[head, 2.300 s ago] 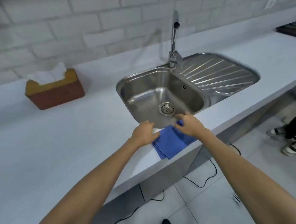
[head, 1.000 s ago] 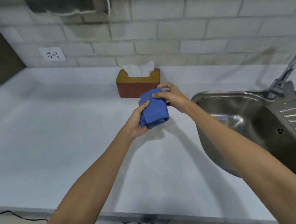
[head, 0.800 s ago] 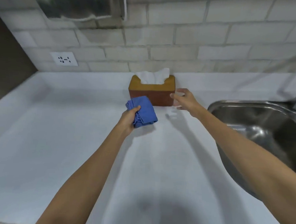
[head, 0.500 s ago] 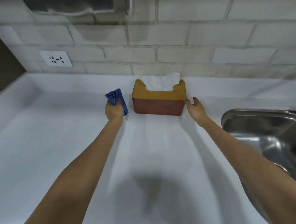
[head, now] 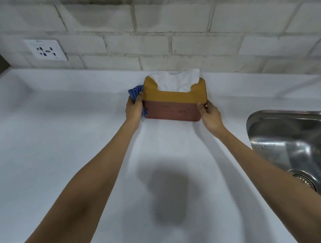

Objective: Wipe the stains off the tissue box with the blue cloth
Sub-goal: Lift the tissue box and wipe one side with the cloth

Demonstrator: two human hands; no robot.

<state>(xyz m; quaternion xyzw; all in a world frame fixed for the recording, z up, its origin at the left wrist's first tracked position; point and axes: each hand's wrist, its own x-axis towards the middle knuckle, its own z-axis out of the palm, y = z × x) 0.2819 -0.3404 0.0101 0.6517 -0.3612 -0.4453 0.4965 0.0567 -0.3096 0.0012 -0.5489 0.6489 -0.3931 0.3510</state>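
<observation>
The tissue box [head: 173, 111] stands near the back wall on the white counter, with a yellow top, a reddish-brown front and white tissue [head: 176, 80] sticking out. Faint dark marks show on its front face. My left hand [head: 134, 108] holds the bunched blue cloth [head: 136, 92] pressed against the box's left end. My right hand [head: 210, 115] grips the box's right end, thumb on the front corner.
A steel sink [head: 292, 145] with its drain lies at the right. A wall socket [head: 45, 49] sits on the brick wall at the back left. The white counter [head: 62, 134] stretches left and toward me.
Both hands have closed in on the box: the left hand brought the cloth against its left end, and the right hand took hold of its right end. The camera moved closer.
</observation>
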